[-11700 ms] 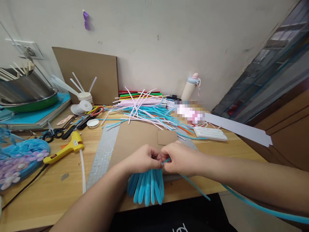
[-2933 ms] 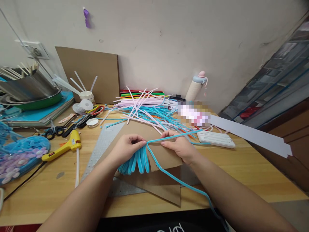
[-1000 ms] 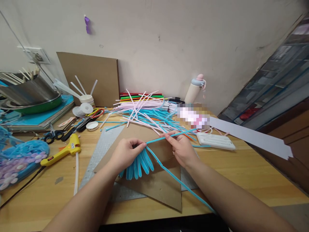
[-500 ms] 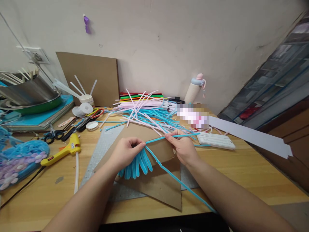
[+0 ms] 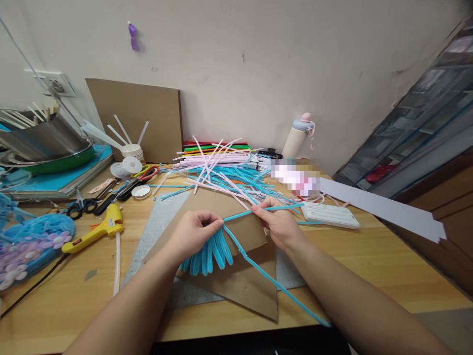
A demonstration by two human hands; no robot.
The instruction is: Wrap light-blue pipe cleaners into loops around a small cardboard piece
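My left hand point(image 5: 197, 231) pinches the top of a bundle of looped blue pipe cleaners point(image 5: 210, 256), whose loops fan out downward below the fingers. From that pinch a blue pipe cleaner point(image 5: 240, 214) runs rightward to my right hand point(image 5: 279, 224), which grips it between thumb and fingers; its end sticks out past the hand. A second blue strand point(image 5: 284, 288), with a small twisted joint along it, slants down toward the table's front edge. Behind the bundle and strands lie pieces of brown cardboard point(image 5: 254, 281). My left palm and curled fingers are partly hidden.
A grey cutting mat point(image 5: 151, 236) lies beneath the cardboard. Pink and blue pipe cleaners point(image 5: 236, 172) are heaped at the back. On the left are a yellow glue gun point(image 5: 99, 231), scissors point(image 5: 82, 204) and a flowered blue fuzzy piece point(image 5: 37, 246). A white box point(image 5: 330, 215) sits right.
Since the oldest frame, my hands have moved apart and the blue strand is drawn out between them. Over the last second my right hand has barely shifted, and the strand's free end has dipped slightly.
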